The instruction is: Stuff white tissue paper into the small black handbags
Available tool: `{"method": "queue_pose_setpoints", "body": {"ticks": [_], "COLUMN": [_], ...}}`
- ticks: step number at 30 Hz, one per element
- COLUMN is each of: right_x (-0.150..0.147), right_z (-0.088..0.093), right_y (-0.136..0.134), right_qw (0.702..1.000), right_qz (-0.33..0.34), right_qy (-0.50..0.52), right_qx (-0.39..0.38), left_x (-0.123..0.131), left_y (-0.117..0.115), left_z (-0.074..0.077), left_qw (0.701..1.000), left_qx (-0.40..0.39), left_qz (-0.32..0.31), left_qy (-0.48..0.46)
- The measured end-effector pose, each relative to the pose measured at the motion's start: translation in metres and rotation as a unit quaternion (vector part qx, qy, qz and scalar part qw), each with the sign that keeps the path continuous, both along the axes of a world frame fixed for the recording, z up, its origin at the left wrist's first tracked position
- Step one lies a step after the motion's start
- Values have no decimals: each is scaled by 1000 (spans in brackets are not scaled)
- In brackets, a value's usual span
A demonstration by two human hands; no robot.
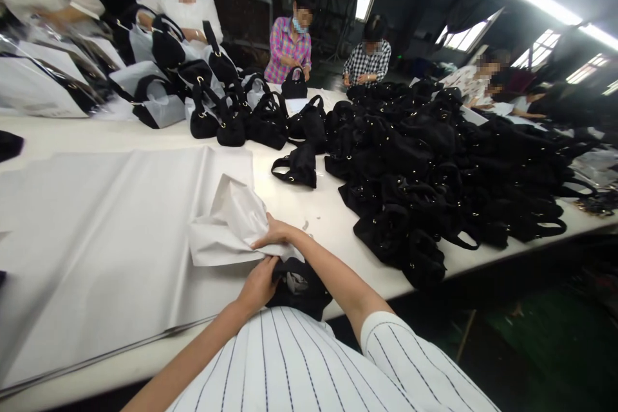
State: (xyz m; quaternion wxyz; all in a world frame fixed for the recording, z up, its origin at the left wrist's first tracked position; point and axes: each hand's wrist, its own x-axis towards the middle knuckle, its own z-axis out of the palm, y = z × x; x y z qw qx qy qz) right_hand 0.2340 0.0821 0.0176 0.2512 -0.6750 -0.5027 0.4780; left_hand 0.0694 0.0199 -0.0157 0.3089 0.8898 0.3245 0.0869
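Close to my body, a black handbag (309, 293) rests at the table's near edge, its mouth facing up with pale lining or paper showing inside. My left hand (259, 283) is closed on the bag's rim. Just beyond it, my right hand (274, 234) grips a crumpled sheet of white paper (236, 212) that bunches up to the left of the fingers. Under that sheet, a stack of large flat white paper (116, 238) covers the left part of the table. A single black handbag (297, 166) lies on its side beyond my hands.
A big heap of black handbags (410, 154) spreads over the right side of the white table (333, 238). More bags (232, 116), some wrapped in white paper, stand at the back left. Several co-workers are along the far side, including one in a plaid shirt (290, 45).
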Motion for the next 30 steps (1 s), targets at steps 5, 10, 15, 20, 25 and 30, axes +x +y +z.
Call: {"method": "queue_pose_setpoints", "body": {"ticks": [5, 10, 15, 20, 25, 30], "right_x": [-26, -4, 23, 28, 29, 28], "right_z": [-13, 5, 16, 28, 48, 48], "right_y": [-25, -73, -136, -166, -154, -127], "right_qw": [995, 970, 974, 999, 976, 989], "right_qz": [62, -214, -203, -41, 64, 70], "right_qy": [23, 107, 75, -29, -196, -127], "right_qx": [-69, 52, 65, -15, -76, -2], "left_x": [-8, -15, -13, -8, -9, -12], "left_y": [-7, 1, 7, 2, 6, 9], "left_z": [1, -12, -25, -18, -12, -18], "left_qw": [997, 982, 965, 973, 988, 992], "left_qx": [41, 21, -45, -5, -11, -55], "left_qz": [27, 188, 257, 224, 151, 102], "left_qy": [58, 19, 35, 59, 20, -58]}}
